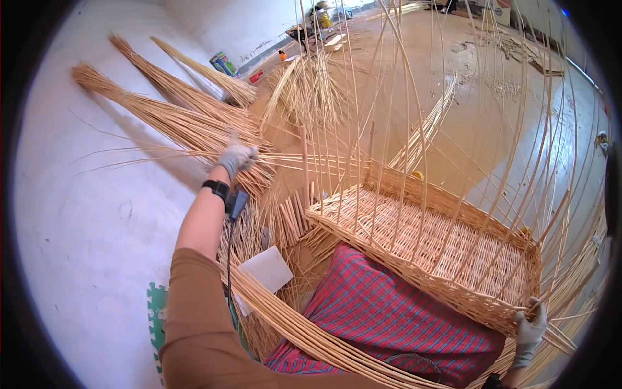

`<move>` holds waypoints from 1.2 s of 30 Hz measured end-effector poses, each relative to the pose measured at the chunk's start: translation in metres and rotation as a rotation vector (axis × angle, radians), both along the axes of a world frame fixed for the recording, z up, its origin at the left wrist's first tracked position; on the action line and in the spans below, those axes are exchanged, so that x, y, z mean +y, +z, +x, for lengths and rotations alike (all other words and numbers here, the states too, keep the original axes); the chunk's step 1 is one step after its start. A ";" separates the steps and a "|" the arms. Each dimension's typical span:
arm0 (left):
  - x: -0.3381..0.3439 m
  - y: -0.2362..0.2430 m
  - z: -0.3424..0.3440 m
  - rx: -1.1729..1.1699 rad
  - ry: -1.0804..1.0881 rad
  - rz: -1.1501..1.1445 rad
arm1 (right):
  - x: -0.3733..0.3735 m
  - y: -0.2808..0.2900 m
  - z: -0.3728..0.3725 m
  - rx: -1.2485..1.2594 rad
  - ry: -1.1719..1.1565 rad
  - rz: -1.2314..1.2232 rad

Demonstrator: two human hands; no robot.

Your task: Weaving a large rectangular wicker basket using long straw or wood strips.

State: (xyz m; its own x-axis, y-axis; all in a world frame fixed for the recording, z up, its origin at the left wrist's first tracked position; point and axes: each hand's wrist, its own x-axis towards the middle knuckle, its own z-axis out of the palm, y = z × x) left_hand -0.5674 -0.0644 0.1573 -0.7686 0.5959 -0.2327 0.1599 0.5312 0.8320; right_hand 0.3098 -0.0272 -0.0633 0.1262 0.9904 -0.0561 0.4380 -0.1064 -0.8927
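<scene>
A shallow rectangular wicker basket (pixel 447 249) with a woven base and low sides rests tilted over my lap at the right. Long upright stakes (pixel 424 162) rise from its rim. My left hand (pixel 236 159), in a pale glove, is stretched out to the left and closed round several thin wicker rods (pixel 285 157) that run out from the basket's left end. Gloved too, my right hand (pixel 531 325) grips the basket's near right corner. Its fingers are partly hidden by the weave and rods there.
Bundles of wicker rods (pixel 162 113) lean against the white wall at the left. Loose rods (pixel 311 330) cross my lap over a red checked cloth (pixel 395 305). Short cut sticks (pixel 291 217) and a white sheet (pixel 267 269) lie beside me. More pale rods (pixel 311 91) lie on the floor ahead.
</scene>
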 end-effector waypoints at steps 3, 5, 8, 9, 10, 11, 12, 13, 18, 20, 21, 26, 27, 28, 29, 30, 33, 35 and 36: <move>-0.012 -0.033 0.040 -0.103 -0.206 -0.026 | -0.001 0.011 -0.012 -0.041 0.012 0.077; -0.029 -0.046 0.058 0.049 -0.337 -0.113 | -0.007 0.022 -0.022 -0.133 -0.014 0.041; -0.048 -0.085 0.077 -0.023 -0.527 -0.247 | -0.017 0.036 -0.036 -0.286 0.030 0.055; -0.050 -0.102 0.079 -0.028 -0.518 -0.290 | -0.017 0.038 -0.039 -0.499 0.019 0.094; -0.057 -0.119 0.080 -0.083 -0.478 -0.313 | -0.021 0.042 -0.039 -0.541 0.028 0.151; -0.057 -0.135 0.079 -0.073 -0.437 -0.341 | -0.020 0.046 -0.037 -0.613 0.016 0.178; -0.058 -0.155 0.079 0.050 -0.423 -0.278 | -0.020 0.052 -0.033 -0.380 -0.059 0.196; -0.059 -0.172 0.077 0.180 -0.326 -0.275 | -0.019 0.058 -0.028 -0.140 -0.129 0.153; -0.030 -0.249 0.065 -0.133 -0.069 -0.061 | 0.009 0.080 0.009 -0.612 -0.385 0.600; -0.016 -0.270 0.064 -0.433 -0.036 -0.017 | 0.021 0.077 0.019 -0.938 -0.325 0.575; -0.012 -0.280 0.064 -0.445 -0.043 -0.007 | 0.026 0.073 0.022 -1.073 -0.320 0.419; -0.030 -0.311 0.071 -0.377 0.045 0.048 | 0.026 0.043 0.019 -1.109 -0.380 0.498; -0.038 -0.317 0.074 -0.396 -0.020 0.188 | 0.025 0.039 0.017 -1.092 -0.349 0.501; -0.043 -0.322 0.076 -0.390 -0.015 0.171 | 0.023 0.037 0.016 -1.085 -0.387 0.471; -0.049 -0.328 0.079 -0.359 -0.039 0.212 | 0.021 0.035 0.015 -1.104 -0.491 0.386; -0.047 -0.331 0.079 -0.364 -0.036 0.253 | 0.020 0.034 0.015 -1.059 -0.436 0.457; -0.040 -0.337 0.081 -0.381 0.059 0.226 | 0.012 0.031 0.019 -0.966 -0.478 0.373; -0.032 -0.333 0.082 -0.312 0.055 0.205 | 0.006 0.028 0.025 -0.794 -0.452 0.306; -0.027 -0.330 0.084 -0.313 0.109 0.202 | 0.002 0.027 0.028 -0.822 -0.463 0.244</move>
